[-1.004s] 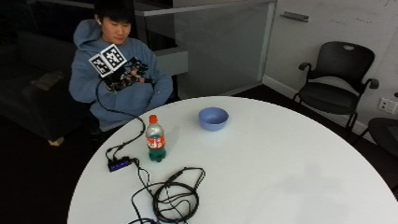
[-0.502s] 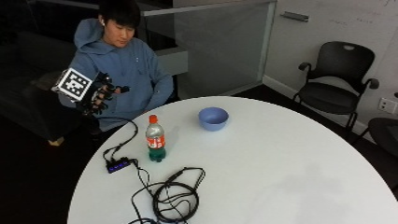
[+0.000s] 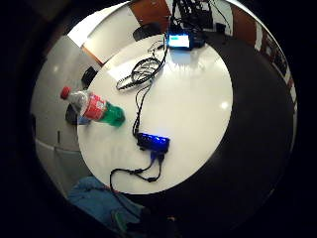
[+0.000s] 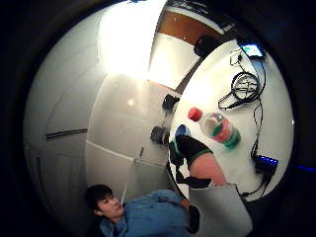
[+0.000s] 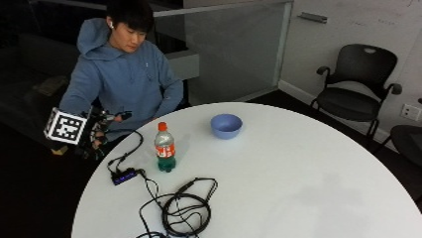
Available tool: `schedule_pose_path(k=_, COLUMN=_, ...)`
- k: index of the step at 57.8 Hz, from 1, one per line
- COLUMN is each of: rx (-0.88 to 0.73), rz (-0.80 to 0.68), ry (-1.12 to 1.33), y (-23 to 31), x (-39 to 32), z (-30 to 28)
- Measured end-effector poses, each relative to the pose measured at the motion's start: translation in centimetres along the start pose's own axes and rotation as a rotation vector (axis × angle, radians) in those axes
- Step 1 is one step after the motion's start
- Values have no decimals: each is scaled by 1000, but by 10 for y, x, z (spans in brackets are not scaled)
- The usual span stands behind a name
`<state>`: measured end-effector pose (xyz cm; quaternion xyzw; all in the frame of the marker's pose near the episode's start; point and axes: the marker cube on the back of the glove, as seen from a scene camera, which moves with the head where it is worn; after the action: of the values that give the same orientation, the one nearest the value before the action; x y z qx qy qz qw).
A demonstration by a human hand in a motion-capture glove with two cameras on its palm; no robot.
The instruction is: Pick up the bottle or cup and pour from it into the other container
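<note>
Bottle (image 5: 164,148) upright on bench (image 5: 296,173) near blue bowl (image 5: 227,125); gloved right hand (image 5: 99,130) off-bench, finger state indeterminable. Approach step; next, reach and grasp bottle.

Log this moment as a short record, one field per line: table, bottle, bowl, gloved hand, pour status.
table: round white table
bottle: bottle upright, red cap on, beside the coiled cable
bowl: blue bowl upright, apart from the bottle, farther across the table
hand: right hand off the table's edge, touching neither
pour status: not yet begun
</note>
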<state>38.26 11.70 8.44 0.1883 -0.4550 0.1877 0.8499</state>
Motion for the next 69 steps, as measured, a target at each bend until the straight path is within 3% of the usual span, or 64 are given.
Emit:
schedule_pose_path(k=6, rx=27, rz=30, ry=-20, y=-11, x=11, z=7)
schedule_pose_path(k=10, rx=101, rz=-47, ry=-23, y=-21, x=20, z=13)
schedule_pose_path(k=16, rx=30, rz=83, ry=-39, y=-16, x=24, z=18)
schedule_pose_path(k=34, rx=32, rz=167, ry=-119, y=-18, x=33, z=44)
schedule_pose_path(k=69, rx=-134, rz=139, ry=-225, y=-26, x=19, z=135)
